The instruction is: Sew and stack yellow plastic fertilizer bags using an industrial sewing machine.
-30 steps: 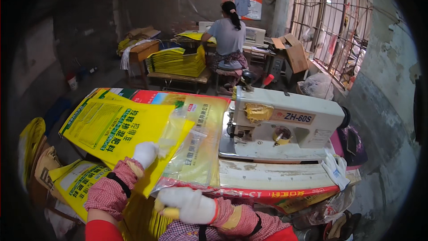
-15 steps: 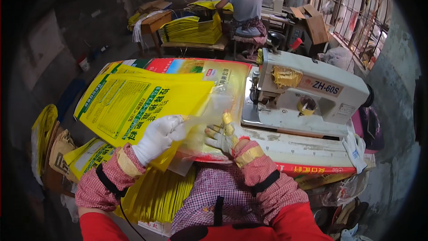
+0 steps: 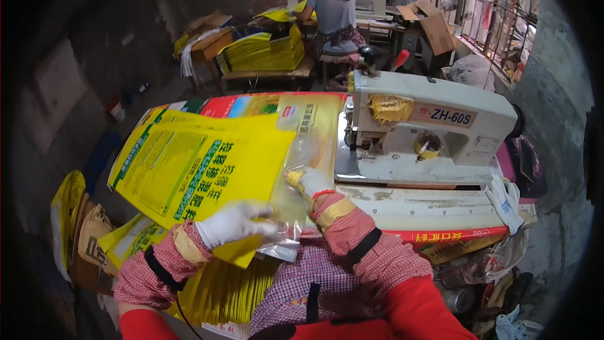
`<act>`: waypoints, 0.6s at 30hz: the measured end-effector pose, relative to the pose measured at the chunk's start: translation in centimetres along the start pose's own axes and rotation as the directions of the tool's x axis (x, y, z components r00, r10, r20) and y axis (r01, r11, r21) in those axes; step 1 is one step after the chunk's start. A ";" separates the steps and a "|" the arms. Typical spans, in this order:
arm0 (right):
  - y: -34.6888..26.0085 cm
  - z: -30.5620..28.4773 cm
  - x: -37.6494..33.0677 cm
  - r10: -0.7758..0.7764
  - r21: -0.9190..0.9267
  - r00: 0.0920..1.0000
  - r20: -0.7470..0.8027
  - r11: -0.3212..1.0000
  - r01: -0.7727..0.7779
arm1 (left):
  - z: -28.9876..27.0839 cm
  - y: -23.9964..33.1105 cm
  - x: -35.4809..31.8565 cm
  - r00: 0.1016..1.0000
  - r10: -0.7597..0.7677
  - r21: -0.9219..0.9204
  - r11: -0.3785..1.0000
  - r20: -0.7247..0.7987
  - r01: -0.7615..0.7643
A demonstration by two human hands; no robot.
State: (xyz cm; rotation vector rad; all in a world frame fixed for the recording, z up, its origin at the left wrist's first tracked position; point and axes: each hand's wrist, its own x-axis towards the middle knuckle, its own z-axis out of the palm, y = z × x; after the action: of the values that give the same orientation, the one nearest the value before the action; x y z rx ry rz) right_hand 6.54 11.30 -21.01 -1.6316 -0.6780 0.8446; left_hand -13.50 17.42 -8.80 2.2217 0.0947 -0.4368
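A yellow printed woven bag lies on the table at left, with a clear plastic liner sticking out of its right end. My left hand, in a white glove, rests over the bag's near right corner, its fingers apart and slightly blurred. My right hand, gloved with yellow tape on the thumb, is closed at the liner's right edge; its other fingers are mostly hidden. Just right of that hand stands a white sewing machine.
Folded yellow bags are stacked below the table edge by my lap. A white glove hangs at the table's right end. Farther back, a person sits at another machine beside a bag pile. Cardboard boxes stand near the barred window.
My right hand has moved left and closed on the liner. My left hand has shifted toward me and its fingers have spread. The liner's near end now hangs lower and flatter.
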 end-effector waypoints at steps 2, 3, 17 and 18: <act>-1.0 1.6 -0.8 0.031 0.352 0.999 0.012 0.935 -0.033 | -0.7 -1.1 2.0 0.857 -0.155 -0.039 0.987 -0.491 0.157; -1.1 2.5 -0.3 0.047 0.360 0.998 0.031 0.931 -0.055 | -0.7 -2.2 2.5 0.773 -0.103 0.001 0.991 -0.626 0.133; -0.2 2.3 -0.2 -0.254 -0.764 0.966 -0.043 0.631 0.132 | -8.5 -4.7 -0.1 0.580 -0.171 -0.278 0.955 -0.797 -0.101; -1.5 2.0 -1.2 -0.235 -0.758 0.967 -0.102 0.648 0.077 | -9.3 -4.0 -0.7 0.553 -0.189 -0.303 0.945 -0.812 -0.121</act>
State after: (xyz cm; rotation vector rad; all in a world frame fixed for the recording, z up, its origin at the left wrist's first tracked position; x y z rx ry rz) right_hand 4.20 11.76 -19.56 -2.3161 -1.1074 0.2429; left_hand -12.45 27.15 -6.16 1.8957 0.6770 0.6463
